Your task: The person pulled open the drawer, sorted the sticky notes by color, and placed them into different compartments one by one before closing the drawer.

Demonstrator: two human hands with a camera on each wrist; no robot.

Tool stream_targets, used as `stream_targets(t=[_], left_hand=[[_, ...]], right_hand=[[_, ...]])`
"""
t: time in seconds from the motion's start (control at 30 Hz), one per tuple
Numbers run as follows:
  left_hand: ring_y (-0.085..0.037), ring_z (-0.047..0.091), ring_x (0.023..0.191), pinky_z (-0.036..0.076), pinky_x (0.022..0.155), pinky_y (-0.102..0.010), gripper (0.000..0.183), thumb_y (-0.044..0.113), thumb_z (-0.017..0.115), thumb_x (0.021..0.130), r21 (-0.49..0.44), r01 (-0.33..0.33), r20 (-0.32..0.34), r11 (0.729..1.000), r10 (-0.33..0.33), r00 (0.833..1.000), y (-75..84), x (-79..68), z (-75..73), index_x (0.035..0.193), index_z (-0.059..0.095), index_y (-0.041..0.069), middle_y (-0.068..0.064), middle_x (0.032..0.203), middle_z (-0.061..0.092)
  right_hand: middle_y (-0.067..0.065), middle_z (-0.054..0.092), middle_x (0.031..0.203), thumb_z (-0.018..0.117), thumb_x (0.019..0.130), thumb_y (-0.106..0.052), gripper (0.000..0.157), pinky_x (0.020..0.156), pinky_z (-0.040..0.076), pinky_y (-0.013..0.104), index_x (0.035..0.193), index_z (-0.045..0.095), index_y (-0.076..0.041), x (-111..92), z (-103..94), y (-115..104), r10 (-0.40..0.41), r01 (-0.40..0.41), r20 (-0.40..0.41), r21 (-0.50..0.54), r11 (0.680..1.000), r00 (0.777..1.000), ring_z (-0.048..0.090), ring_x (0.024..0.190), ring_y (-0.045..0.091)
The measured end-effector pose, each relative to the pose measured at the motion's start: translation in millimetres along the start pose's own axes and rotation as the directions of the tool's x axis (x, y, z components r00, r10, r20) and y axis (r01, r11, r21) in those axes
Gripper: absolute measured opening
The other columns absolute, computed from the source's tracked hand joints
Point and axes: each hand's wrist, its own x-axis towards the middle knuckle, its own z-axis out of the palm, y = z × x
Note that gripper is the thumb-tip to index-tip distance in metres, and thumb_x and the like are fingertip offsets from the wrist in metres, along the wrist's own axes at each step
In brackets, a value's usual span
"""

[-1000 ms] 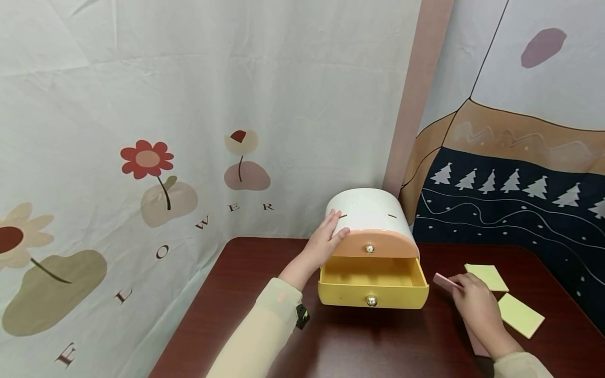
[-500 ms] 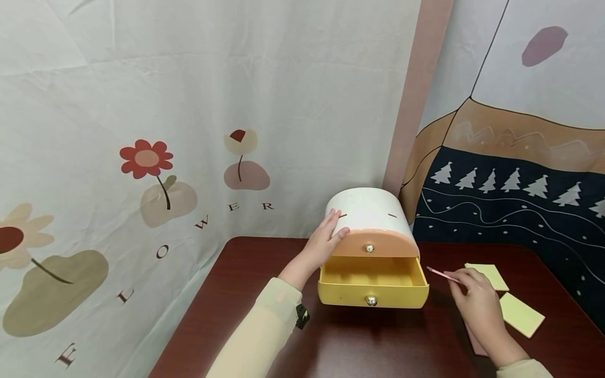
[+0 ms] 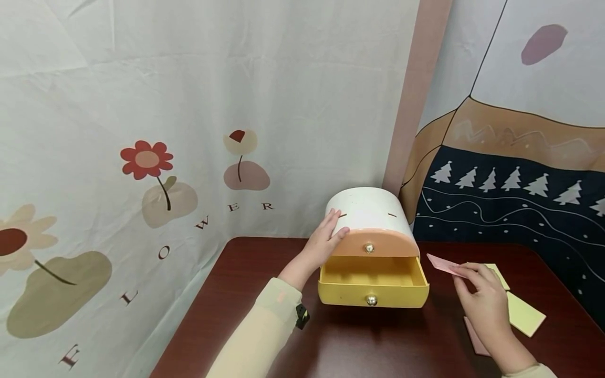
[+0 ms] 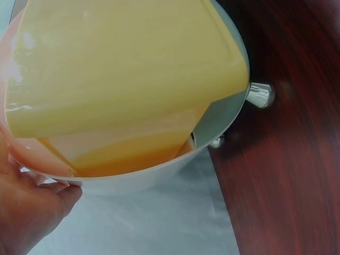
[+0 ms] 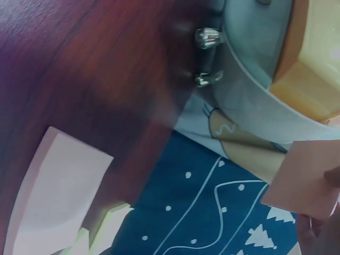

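My left hand [image 3: 322, 242] rests on the upper left of a small rounded drawer box [image 3: 365, 207], with a white shell and a peach upper drawer front [image 3: 350, 244]. The yellow lower drawer [image 3: 373, 295] is pulled out and nothing lies in the part I see. Fingers also show at the shell's rim in the left wrist view. To the right of the box, my right hand [image 3: 487, 302] pinches a thin pink sticky note pad [image 3: 441, 263] by one end, raised over the table. The right wrist view shows this pink square [image 5: 303, 178] beside the box.
A pink pad [image 3: 475, 338] lies on the dark red table [image 3: 387, 349], partly hidden by my right forearm. Two yellow-green sticky note pads [image 3: 525, 315] lie farther right, one partly behind my hand. A printed cloth [image 3: 293, 105] hangs along the table's back.
My right hand has lifted the pink sticky note pad a little and turned it, so more of its face shows. The left hand and the drawer box have stayed in place.
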Motion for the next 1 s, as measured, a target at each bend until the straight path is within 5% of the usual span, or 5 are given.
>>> stream_targets(t=[0.27,0.33,0.43,0.57,1.0], left_hand=[[-0.022,0.015,0.146,0.018,0.117,-0.047,0.067,0.053,0.038,0.097,-0.008,0.002,0.010,1.000,-0.002,1.000,-0.4,0.7,-0.3,0.152,0.020,0.019,-0.002,0.160,0.011],[-0.022,0.015,0.146,0.018,0.117,-0.048,0.068,0.054,0.038,0.097,-0.012,0.003,0.009,1.000,-0.003,1.000,-0.7,0.8,-0.7,0.152,0.020,0.019,-0.002,0.160,0.011],[-0.022,0.015,0.146,0.018,0.117,-0.048,0.068,0.054,0.038,0.097,-0.012,0.003,0.007,1.000,-0.003,1.000,-1.1,0.9,-1.1,0.152,0.021,0.019,-0.001,0.160,0.011],[-0.022,0.015,0.146,0.018,0.117,-0.048,0.067,0.053,0.038,0.097,-0.012,0.007,0.009,1.000,-0.007,1.000,-0.6,1.0,-1.2,0.152,0.020,0.020,-0.001,0.160,0.011],[-0.022,0.016,0.146,0.019,0.117,-0.046,0.067,0.053,0.038,0.097,-0.009,0.002,0.004,1.000,-0.002,1.000,-1.0,1.2,0.6,0.152,0.021,0.019,-0.001,0.160,0.012]], right_hand=[[0.015,0.063,0.091,0.070,0.067,0.017,0.025,0.089,0.030,-0.001,0.087,0.074,0.003,2,-7.3,-13,-0.061,0.068,-0.064,0.113,0.991,0.996,0.042,0.102,-0.010],[0.015,0.064,0.091,0.070,0.067,0.015,0.024,0.092,0.032,0.002,0.087,0.074,0.002,1,-6.5,-14,-0.102,0.113,-0.077,0.149,0.982,0.992,0.045,0.103,-0.006],[0.014,0.064,0.090,0.068,0.083,-0.009,0.012,0.095,0.033,0.005,0.087,0.075,0.001,0,-3.8,-13,-0.156,0.169,-0.084,0.177,0.970,0.984,0.048,0.101,0.002],[0.012,0.064,0.089,0.054,0.094,-0.042,0.047,0.095,0.032,0.005,0.087,0.075,-0.001,-1,-0.2,-13,-0.195,0.206,-0.071,0.190,0.960,0.978,0.050,0.095,0.011],[0.011,0.064,0.088,0.054,0.094,-0.040,0.045,0.094,0.033,0.007,0.083,0.074,-0.002,-4,8.9,-21,-0.294,0.303,-0.073,0.235,0.923,0.953,0.050,0.091,0.014]])
